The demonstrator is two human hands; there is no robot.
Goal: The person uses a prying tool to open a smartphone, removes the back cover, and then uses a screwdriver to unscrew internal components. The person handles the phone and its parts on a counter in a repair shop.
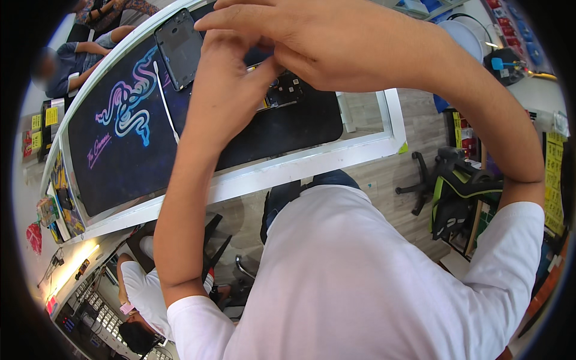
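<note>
My left hand (231, 90) and my right hand (300, 39) meet over an opened phone (285, 90) on a black desk mat (258, 141). The phone's dark circuit board and a bit of yellow show beside my left thumb. My left fingers are curled in under my right hand, and what they pinch is hidden. The right hand reaches across the top, bent and closed, its grip also out of sight. Left of the hands lies a dark phone back cover (180, 51). A thin white stick (165, 102) with thicker ends lies on the mat nearby.
A white-framed counter (288, 177) carries the mat, which has a pink and blue design. Other people sit across the counter (84, 57) and at lower left (147, 288). A black and green chair (456, 192) stands on the right.
</note>
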